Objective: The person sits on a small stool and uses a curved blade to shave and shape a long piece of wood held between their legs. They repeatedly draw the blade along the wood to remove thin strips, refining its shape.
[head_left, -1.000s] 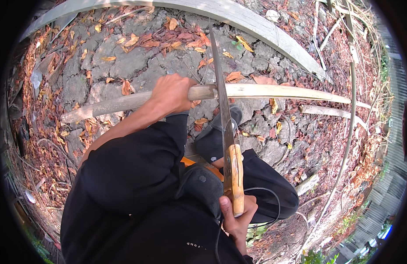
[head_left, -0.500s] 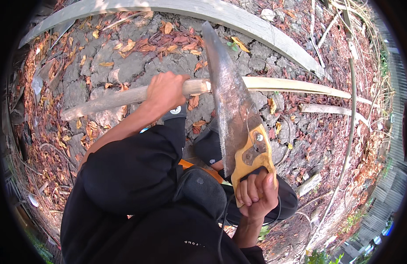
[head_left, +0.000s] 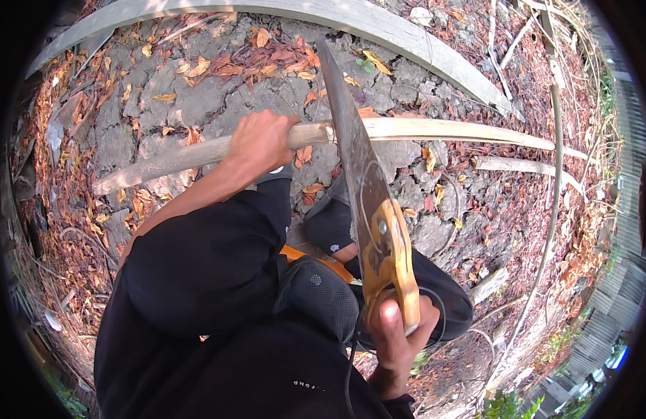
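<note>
My left hand is closed around a round wooden pole, left of where its pale, stripped length begins. In my right hand is the yellow wooden handle of a handsaw, thumb on top. The worn, rust-stained blade points away from me and crosses the pole just right of my left hand, at the border of bark and pale wood. Whether its teeth touch the wood, I cannot tell. Beyond the blade the pale part of the pole runs off to the right.
A long grey plank lies across the far side. To the right are a short stick and a long thin branch. Dry leaves cover cracked soil. My knees and feet are close below the pole; corrugated sheeting borders the right.
The handsaw has turned more upright on its edge, showing less of its flat side, and its handle has shifted slightly left with my right hand. My left hand keeps its hold on the pole.
</note>
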{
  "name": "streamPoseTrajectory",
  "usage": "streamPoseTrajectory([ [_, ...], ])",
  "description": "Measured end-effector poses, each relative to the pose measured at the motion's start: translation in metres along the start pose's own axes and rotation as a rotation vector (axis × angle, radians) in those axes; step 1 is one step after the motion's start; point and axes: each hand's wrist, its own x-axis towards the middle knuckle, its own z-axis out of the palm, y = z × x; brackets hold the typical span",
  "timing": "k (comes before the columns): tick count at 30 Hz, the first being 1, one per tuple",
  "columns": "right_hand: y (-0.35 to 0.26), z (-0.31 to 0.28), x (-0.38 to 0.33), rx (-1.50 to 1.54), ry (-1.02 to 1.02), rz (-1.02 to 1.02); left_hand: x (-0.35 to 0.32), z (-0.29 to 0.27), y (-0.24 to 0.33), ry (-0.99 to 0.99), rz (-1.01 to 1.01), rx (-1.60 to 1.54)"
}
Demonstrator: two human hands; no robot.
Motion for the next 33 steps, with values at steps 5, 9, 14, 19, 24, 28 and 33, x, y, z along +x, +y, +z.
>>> streamPoseTrajectory([
  [5, 0.024, -0.001, -0.023, -0.045, 0.001, 0.000, 0.002, 0.005, -0.005, -0.018, 0.023, -0.022],
  [9, 0.016, 0.005, -0.010, 0.031, -0.031, -0.058, 0.006, 0.002, -0.008, 0.015, 0.005, 0.010],
  [14, 0.011, 0.002, 0.038, -0.099, -0.081, 0.017, 0.004, -0.003, -0.001, -0.003, 0.015, -0.006],
  [19, 0.010, 0.001, -0.007, -0.058, 0.010, -0.061, 0.010, 0.002, -0.008, 0.060, -0.002, 0.007],
  [24, 0.005, 0.000, 0.019, -0.006, -0.010, 0.044, 0.009, 0.000, -0.011, 0.069, -0.006, 0.010],
  [28, 0.003, 0.000, -0.015, -0.038, -0.023, -0.031, 0.007, 0.001, -0.002, -0.006, 0.007, 0.002],
  [33, 0.008, 0.008, 0.035, -0.080, -0.073, 0.026, 0.007, 0.002, -0.007, 0.087, 0.004, -0.015],
])
